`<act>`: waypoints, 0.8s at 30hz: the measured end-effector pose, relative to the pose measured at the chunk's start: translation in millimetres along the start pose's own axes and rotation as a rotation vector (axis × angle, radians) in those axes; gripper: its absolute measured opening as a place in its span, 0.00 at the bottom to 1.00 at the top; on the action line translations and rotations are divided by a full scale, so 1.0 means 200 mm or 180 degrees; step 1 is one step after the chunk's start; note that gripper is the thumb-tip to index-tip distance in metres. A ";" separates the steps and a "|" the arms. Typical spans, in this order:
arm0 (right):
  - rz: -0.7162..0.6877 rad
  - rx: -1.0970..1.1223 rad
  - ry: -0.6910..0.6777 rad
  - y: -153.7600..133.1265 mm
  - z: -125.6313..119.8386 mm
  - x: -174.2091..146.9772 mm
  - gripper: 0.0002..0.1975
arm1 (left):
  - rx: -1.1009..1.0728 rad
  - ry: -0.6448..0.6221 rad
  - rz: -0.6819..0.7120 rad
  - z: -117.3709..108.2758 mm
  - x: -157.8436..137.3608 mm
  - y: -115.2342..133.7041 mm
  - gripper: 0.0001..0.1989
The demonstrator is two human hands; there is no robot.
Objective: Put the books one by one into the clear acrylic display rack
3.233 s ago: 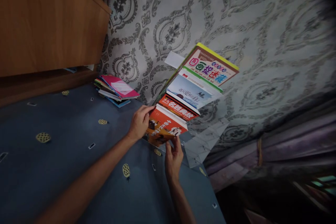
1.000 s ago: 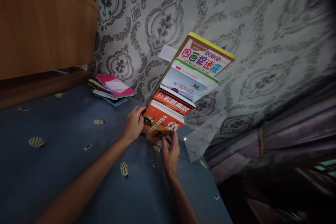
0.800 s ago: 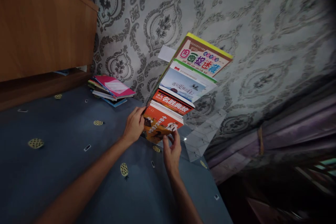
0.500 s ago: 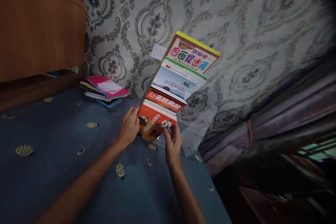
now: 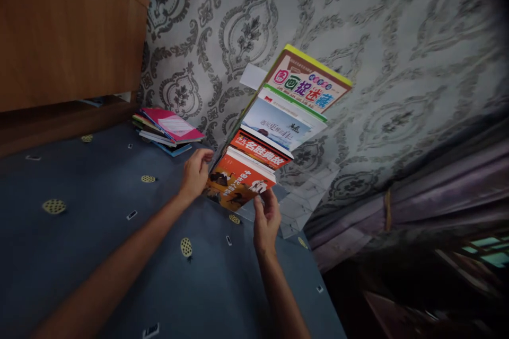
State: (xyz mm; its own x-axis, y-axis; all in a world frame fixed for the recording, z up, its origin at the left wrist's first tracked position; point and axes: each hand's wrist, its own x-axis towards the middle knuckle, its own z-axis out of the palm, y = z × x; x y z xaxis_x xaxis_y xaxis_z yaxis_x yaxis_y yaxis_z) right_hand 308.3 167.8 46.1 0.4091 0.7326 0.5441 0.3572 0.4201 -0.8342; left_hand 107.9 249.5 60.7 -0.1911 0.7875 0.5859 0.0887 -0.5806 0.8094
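Books stand in tiers in a clear stepped rack [image 5: 308,212]. At the front is an orange book [image 5: 238,183] with animal pictures. Behind it come a red-orange book [image 5: 260,149], a blue-and-white book [image 5: 282,123] and a brown book with a yellow top edge [image 5: 308,82]. My left hand [image 5: 195,174] is by the rack's left side, fingers loosely bent and a little apart from the orange book. My right hand [image 5: 267,225] has thumb and fingers at the orange book's lower right corner; its fingertips are partly hidden.
A stack of books with a pink cover [image 5: 173,125] lies by the patterned wall [image 5: 254,26]. A wooden cabinet [image 5: 71,37] stands at left. The blue cloth [image 5: 99,243] ends at right, near a purplish curtain [image 5: 358,217].
My left hand has come off the orange book's left edge. My right hand stays at its lower right corner. The view has shifted slightly, moving the books rightward in the picture.
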 end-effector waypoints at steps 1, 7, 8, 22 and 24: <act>0.0019 -0.0039 0.0037 0.01 0.00 -0.01 0.30 | -0.0201 -0.0001 -0.0222 -0.02 0.03 -0.02 0.18; 0.0076 -0.0172 0.0039 0.04 0.02 -0.04 0.28 | -0.0458 -0.0195 -0.0832 -0.10 0.11 -0.10 0.17; 0.0081 -0.0191 0.0021 0.04 0.02 -0.05 0.28 | -0.0437 -0.0267 -0.0873 -0.10 0.11 -0.11 0.17; 0.0211 -0.0562 -0.0163 0.14 0.01 -0.13 0.29 | 0.0042 -0.0586 -0.0500 -0.04 0.03 -0.12 0.28; 0.0179 -0.0584 -0.0200 0.15 0.00 -0.15 0.30 | 0.0150 -0.0606 -0.0280 -0.02 0.03 -0.12 0.31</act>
State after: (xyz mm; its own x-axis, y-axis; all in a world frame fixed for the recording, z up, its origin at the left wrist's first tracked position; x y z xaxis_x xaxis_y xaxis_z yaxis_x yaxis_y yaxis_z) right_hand 307.3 159.0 4.2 0.3815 0.7865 0.4856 0.4847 0.2771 -0.8296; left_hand 101.4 266.9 43.8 -0.0125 0.8621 0.5066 0.1263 -0.5012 0.8561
